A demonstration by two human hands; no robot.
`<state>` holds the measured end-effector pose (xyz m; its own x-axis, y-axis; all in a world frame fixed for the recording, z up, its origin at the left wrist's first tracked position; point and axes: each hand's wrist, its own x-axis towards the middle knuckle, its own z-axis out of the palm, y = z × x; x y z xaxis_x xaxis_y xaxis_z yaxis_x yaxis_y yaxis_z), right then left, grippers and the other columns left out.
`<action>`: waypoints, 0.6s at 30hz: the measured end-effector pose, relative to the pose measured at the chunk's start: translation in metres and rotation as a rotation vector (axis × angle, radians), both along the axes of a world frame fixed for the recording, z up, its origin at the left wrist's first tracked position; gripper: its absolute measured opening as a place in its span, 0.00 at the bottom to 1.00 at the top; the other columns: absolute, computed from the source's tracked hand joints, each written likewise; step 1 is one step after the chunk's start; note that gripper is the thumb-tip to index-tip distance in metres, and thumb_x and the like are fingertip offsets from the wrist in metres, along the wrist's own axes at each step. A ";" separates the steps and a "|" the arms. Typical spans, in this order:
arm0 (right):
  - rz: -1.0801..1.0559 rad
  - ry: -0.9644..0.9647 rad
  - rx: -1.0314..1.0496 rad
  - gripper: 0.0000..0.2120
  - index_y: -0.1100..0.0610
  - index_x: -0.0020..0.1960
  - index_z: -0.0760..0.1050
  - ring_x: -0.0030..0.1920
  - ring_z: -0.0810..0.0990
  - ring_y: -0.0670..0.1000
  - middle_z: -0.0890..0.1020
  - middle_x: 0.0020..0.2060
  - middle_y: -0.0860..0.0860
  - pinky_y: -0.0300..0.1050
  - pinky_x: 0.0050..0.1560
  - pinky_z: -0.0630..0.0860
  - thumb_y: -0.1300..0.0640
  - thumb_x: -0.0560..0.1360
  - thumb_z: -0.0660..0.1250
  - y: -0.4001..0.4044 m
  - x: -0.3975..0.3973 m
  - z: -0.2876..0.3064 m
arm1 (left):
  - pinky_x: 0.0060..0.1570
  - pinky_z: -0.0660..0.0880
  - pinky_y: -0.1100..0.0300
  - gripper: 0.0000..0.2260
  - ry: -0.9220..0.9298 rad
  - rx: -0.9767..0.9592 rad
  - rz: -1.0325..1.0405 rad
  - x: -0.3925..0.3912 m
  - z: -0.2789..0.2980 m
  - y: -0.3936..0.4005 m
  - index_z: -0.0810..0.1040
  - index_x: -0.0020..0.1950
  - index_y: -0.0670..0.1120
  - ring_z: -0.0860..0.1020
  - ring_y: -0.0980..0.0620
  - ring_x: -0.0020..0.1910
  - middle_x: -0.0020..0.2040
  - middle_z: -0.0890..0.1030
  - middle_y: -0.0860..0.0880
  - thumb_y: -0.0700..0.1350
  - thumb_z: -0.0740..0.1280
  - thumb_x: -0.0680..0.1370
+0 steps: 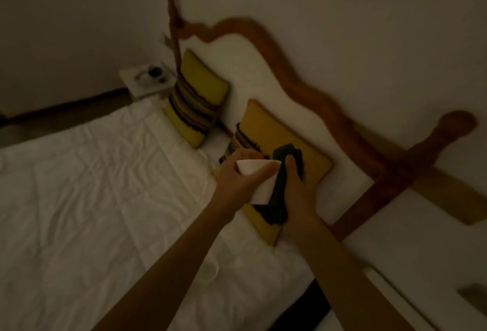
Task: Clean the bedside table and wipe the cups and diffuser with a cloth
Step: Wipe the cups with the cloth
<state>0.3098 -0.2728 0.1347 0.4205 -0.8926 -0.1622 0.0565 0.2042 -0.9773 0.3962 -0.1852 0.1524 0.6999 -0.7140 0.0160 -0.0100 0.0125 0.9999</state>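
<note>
The room is dim and the picture is slightly blurred. Over the bed, the left hand (238, 180) grips a white cup (259, 181), held tilted with its rim toward the upper left. The left fingers (263, 172) curl across the near side of the cup and the thumb lies behind it, so the cup sits inside the curl of that hand. The right hand (296, 188) holds a dark green cloth (279, 199) against the right side of the cup. Its fingers (290, 162) are curled round the cloth, which bunches above the fingertips and hangs down below the palm. The cloth lies between the right fingers and the cup, touching the cup's side.

A second white cup (210, 270) stands on the white bedsheet (92, 185) below the left forearm, faint in the low light. A yellow patterned cushion (287, 135) leans on the wooden headboard (303, 80) right behind the hands, and another yellow cushion (200, 98) leans further left. At the far side of the bed a small white bedside table (139, 90) carries some dark things, too blurred to name. A white surface (421, 264) shows at lower right.
</note>
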 end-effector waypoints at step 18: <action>0.442 0.459 -0.196 0.15 0.53 0.67 0.74 0.54 0.72 0.35 0.76 0.53 0.39 0.17 0.50 0.65 0.54 0.81 0.66 -0.027 0.002 -0.283 | 0.47 0.69 0.69 0.41 -0.122 0.903 -0.267 0.022 -0.286 0.017 0.68 0.69 0.55 0.72 0.58 0.53 0.55 0.70 0.59 0.61 0.81 0.60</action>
